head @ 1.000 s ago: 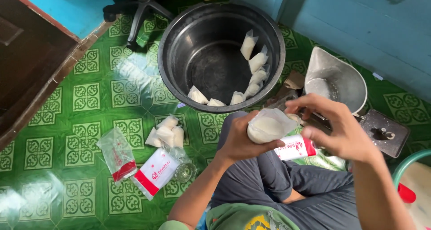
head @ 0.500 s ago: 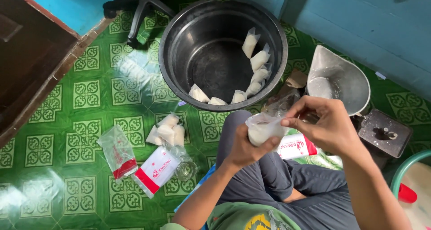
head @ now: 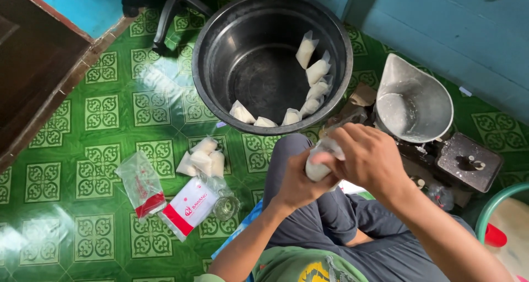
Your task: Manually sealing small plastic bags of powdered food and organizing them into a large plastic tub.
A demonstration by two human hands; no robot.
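A small clear plastic pouch of white powder (head: 318, 165) sits above the person's lap, the left hand (head: 295, 184) clamped round its body and the right hand (head: 368, 160) pinching its neck closed. Judging by this, seven filled pouches lie in the big black round tub (head: 220, 67) at twelve o'clock; three more (head: 201, 157) wait on the green patterned floor tiles (head: 104, 111) at nine o'clock. Beside them lie two flat packets: one red-and-white (head: 190, 206), one clear with a red strip (head: 142, 185).

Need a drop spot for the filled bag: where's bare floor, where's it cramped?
Bare green tile floor left of the flat plastic bags, and between wooden ledge and black tub. Crowded: right side, by scale; hands hold the small white bag.
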